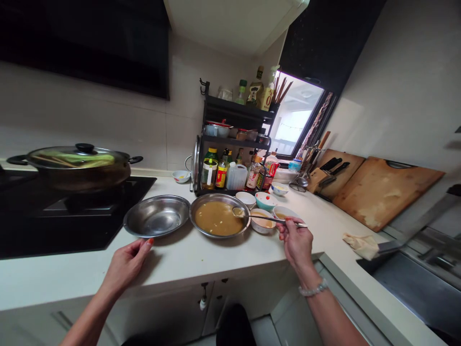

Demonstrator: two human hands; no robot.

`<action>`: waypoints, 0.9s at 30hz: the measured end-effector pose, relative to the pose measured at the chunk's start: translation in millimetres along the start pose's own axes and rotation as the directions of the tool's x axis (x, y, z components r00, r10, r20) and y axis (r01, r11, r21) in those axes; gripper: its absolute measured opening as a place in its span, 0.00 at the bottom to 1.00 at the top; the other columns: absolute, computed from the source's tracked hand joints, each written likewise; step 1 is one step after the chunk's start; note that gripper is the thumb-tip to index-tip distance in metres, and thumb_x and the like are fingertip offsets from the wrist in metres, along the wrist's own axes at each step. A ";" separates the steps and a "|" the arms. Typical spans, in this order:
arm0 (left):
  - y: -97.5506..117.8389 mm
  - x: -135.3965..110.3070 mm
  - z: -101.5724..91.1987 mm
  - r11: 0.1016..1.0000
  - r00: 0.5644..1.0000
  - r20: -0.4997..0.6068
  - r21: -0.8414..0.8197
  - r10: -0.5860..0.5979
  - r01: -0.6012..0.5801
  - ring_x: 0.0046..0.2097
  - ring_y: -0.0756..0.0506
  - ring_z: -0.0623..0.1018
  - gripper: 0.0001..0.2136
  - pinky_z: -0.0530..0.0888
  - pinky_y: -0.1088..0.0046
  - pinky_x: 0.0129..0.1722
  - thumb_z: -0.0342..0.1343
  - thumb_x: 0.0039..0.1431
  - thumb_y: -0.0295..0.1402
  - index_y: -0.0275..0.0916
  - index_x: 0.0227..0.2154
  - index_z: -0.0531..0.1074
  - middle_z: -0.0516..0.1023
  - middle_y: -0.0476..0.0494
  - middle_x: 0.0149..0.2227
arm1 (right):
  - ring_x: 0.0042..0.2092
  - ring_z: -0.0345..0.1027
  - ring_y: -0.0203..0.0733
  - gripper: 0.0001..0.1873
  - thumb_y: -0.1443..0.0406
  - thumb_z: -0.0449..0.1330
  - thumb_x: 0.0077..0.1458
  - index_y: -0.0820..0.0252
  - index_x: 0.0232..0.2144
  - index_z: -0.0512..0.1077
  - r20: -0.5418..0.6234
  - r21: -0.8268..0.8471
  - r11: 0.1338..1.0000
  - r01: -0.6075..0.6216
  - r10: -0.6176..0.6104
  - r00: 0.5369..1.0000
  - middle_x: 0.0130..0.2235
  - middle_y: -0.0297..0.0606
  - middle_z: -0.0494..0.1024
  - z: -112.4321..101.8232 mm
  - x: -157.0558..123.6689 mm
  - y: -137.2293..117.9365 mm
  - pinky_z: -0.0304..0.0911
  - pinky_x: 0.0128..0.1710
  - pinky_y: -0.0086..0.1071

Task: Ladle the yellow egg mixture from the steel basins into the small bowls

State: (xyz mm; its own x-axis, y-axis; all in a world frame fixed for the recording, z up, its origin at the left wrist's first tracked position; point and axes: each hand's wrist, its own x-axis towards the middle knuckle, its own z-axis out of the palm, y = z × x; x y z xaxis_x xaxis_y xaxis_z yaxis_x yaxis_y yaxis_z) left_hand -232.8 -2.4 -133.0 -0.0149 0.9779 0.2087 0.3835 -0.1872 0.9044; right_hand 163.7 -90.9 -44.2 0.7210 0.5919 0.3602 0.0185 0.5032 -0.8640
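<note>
My right hand (295, 239) is closed on the handle of a metal ladle (252, 215); the ladle's bowl, full of brown soup, hovers at the right rim of a steel bowl of soup (219, 218). Small bowls (262, 220) with some soup stand just right of it. My left hand (127, 259) rests on the white counter (187, 262), fingers loosely together and empty, just in front of an empty steel bowl (156, 216).
A lidded wok (77, 166) sits on the black hob (54, 216) at left. A black rack (234, 144) of bottles stands behind the bowls. Cutting boards (382, 190) and a knife block lean at right; a cloth (360, 244) lies by the sink (414, 283).
</note>
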 end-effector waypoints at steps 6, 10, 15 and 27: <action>4.9 -1.2 -1.6 0.999 1.000 -0.008 0.036 0.028 -0.027 0.19 0.52 0.55 0.22 0.55 0.76 0.17 0.49 0.52 0.52 0.42 0.14 0.55 0.56 0.55 0.14 | 0.18 0.65 0.35 0.17 0.61 0.67 0.39 0.61 0.31 0.67 -0.109 -0.019 0.999 0.038 -0.040 0.993 0.20 0.32 0.74 -26.6 19.4 -15.1 0.59 0.14 0.25; 8.7 -2.2 -2.2 0.998 1.000 -0.005 0.058 0.029 -0.028 0.19 0.52 0.56 0.22 0.56 0.76 0.17 0.48 0.53 0.52 0.42 0.14 0.55 0.56 0.55 0.13 | 0.18 0.65 0.34 0.16 0.60 0.66 0.40 0.61 0.30 0.68 -0.189 -0.089 0.986 0.138 -0.153 0.970 0.19 0.31 0.73 -52.3 36.1 -22.3 0.59 0.13 0.24; 8.3 -1.9 -1.6 0.996 0.999 -0.018 0.081 0.027 -0.026 0.18 0.52 0.56 0.23 0.56 0.76 0.18 0.48 0.51 0.53 0.41 0.13 0.56 0.57 0.54 0.13 | 0.18 0.65 0.33 0.15 0.59 0.65 0.44 0.61 0.31 0.66 -0.256 -0.242 0.942 0.231 -0.291 0.922 0.19 0.29 0.72 -81.4 47.7 -24.1 0.61 0.13 0.24; 7.7 -2.1 -2.2 0.995 0.999 -0.019 0.091 0.038 -0.037 0.18 0.52 0.56 0.21 0.56 0.76 0.17 0.49 0.52 0.51 0.42 0.14 0.56 0.56 0.55 0.12 | 0.22 0.68 0.34 0.10 0.61 0.55 0.58 0.58 0.36 0.73 0.334 -0.628 0.486 0.608 -0.537 0.774 0.30 0.35 0.73 -101.2 18.3 -14.7 0.68 0.22 0.31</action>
State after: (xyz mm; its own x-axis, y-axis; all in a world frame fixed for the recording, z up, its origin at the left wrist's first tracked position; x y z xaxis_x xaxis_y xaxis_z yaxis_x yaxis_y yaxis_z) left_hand -231.8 -6.1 -125.7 -0.0175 0.9680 0.2502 0.4658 -0.2135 0.8587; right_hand 246.7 -151.2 -60.6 0.3172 0.3981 0.8607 0.8823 0.2089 -0.4218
